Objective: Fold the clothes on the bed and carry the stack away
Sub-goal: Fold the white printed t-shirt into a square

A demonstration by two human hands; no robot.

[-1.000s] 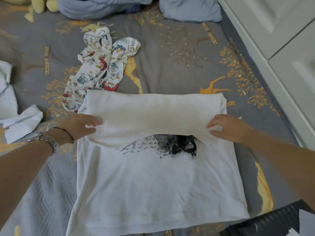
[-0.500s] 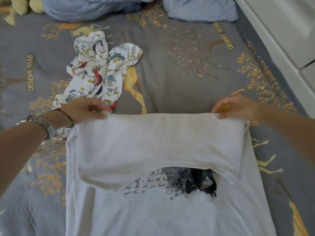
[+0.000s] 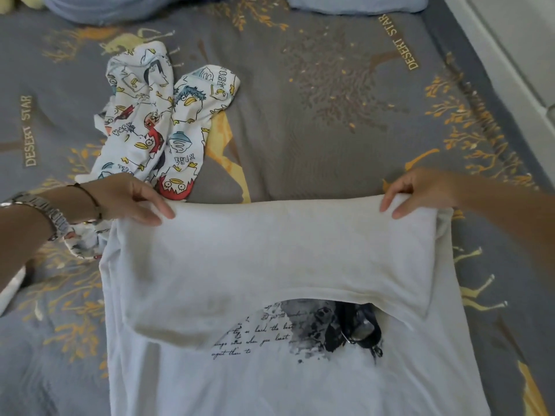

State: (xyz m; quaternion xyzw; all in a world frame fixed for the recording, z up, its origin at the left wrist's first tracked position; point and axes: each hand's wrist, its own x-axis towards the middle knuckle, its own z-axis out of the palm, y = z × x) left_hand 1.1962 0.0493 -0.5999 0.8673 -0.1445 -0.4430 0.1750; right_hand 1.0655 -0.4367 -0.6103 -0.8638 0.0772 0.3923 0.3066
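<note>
We're pinching the shirt [image 3: 270, 265] fold mid-bed, left hand [image 3: 126, 196] and right hand [image 3: 420, 190] gripping its 12 o'clock corners.
Uneven pull risks skewing it; pyjamas [image 3: 156, 124] at 11 o'clock are crowding our left corner.

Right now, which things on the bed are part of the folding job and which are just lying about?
In the job:
white T-shirt, pinched at its fold by the left hand and right hand
cartoon-print garment, not yet folded

Lying about:
blue pillow
grey bedspread
</note>
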